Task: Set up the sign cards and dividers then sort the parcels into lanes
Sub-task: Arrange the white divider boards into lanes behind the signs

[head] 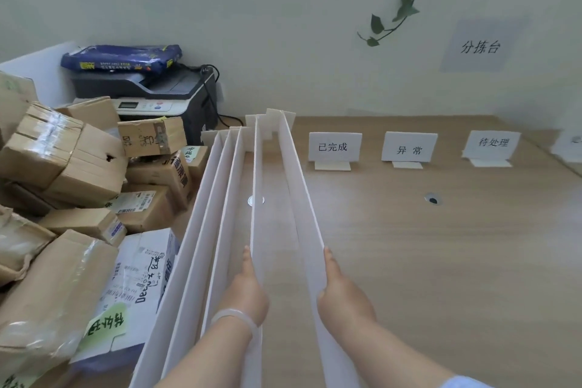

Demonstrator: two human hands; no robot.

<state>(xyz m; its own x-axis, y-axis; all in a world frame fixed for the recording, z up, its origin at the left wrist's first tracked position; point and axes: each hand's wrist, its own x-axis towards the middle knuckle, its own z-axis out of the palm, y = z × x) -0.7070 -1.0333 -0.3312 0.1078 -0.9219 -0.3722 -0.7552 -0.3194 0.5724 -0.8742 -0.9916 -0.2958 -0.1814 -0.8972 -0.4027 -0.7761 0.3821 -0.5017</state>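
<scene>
Several long white divider boards stand on edge side by side on the wooden table (441, 261), running from me toward the wall. My left hand (245, 290) grips one inner divider (256, 173) near its close end, thumb on its left face. My right hand (343, 296) grips the rightmost divider (300, 195), which leans a little to the right. Three white sign cards stand in a row at the back: one (334, 146), a second (408, 148) and a third (492, 143). A heap of cardboard parcels (78, 167) lies at the left.
A printer (170, 94) with a blue paper pack on top sits behind the parcels by the wall. A paper label (480, 46) hangs on the wall at right. The table has a cable hole (433, 199). Another white card (570, 143) shows at the right edge.
</scene>
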